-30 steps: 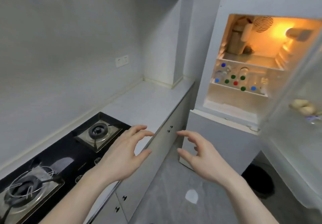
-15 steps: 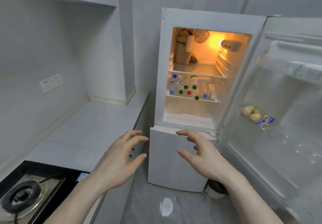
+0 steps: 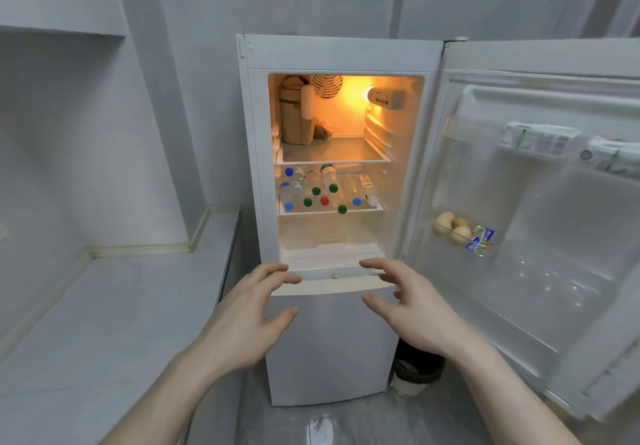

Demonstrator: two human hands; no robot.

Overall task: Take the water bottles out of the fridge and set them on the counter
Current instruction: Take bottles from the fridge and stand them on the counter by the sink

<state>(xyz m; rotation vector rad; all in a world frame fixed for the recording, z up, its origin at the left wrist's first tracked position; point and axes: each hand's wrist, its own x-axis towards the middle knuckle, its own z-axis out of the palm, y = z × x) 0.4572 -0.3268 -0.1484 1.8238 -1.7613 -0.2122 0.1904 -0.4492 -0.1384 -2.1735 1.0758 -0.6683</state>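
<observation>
The white fridge (image 3: 339, 53) stands straight ahead, its upper door (image 3: 540, 223) swung wide to the right and the inside lit orange. Several clear water bottles (image 3: 320, 190) lie on the middle shelf, their blue, green and red caps pointing at me. My left hand (image 3: 242, 320) and my right hand (image 3: 412, 309) hover in front of the closed lower compartment, below the bottle shelf. Both have relaxed, spread fingers and hold nothing. The grey counter (image 3: 114, 309) runs along the left, beside the fridge.
A tan container (image 3: 294, 115) sits on the top shelf. The open door holds eggs (image 3: 452, 228), small packets (image 3: 479, 240) and cartons (image 3: 538, 138) in its racks. A dark bin (image 3: 417, 373) stands on the floor, right of the fridge base.
The view has swung right from the stove and counter to face the fridge squarely. Both empty hands have stayed raised in front and now sit closer to the fridge.
</observation>
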